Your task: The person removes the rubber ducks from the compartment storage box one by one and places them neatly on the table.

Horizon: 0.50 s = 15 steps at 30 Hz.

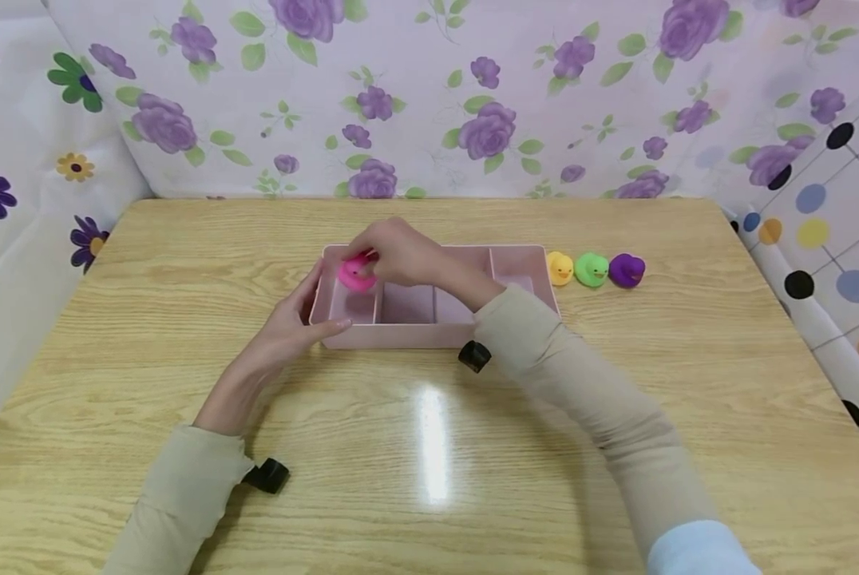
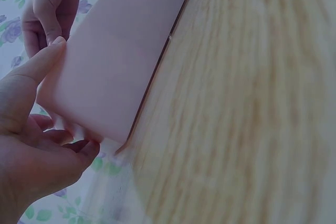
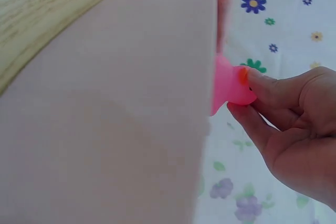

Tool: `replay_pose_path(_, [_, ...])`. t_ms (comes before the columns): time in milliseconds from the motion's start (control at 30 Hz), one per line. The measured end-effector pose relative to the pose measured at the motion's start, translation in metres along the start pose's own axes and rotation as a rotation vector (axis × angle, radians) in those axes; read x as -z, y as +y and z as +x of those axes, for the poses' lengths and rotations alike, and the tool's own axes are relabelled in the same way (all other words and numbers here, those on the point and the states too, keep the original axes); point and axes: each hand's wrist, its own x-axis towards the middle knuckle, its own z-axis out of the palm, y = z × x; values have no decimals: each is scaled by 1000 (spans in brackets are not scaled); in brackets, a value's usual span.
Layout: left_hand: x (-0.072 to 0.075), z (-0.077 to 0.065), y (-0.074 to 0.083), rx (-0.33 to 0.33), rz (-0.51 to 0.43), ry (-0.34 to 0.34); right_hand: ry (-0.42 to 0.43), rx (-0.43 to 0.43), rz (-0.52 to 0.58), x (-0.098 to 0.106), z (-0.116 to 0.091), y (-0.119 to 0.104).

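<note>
A pink divided box (image 1: pixel 393 335) sits on the table. My left hand (image 1: pixel 289 319) holds its left end, the thumb at the front rim and the fingers along the end wall; the left wrist view shows those fingers (image 2: pixel 79 148) bent against the wall. With finger and thumb, my right hand (image 1: pixel 404 254) pinches a pink rubber duck (image 1: pixel 355 275) in the leftmost compartment. In the right wrist view the grip is on the duck's head (image 3: pixel 239 85), while the box wall (image 3: pixel 121 108) hides its lower part.
Just right of the box stand a yellow duck (image 1: pixel 560 269), a green duck (image 1: pixel 591 270) and a purple duck (image 1: pixel 627 271) in a row. The wooden table (image 1: pixel 350 447) ends at a flowered cloth (image 1: pixel 429 104) behind. My right forearm crosses over the box's right part.
</note>
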Motion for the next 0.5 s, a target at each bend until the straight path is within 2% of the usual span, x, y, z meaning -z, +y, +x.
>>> replay_pose_path(500, [-2,-1,1,8,-5,1,72,-24,25,28,-35,15])
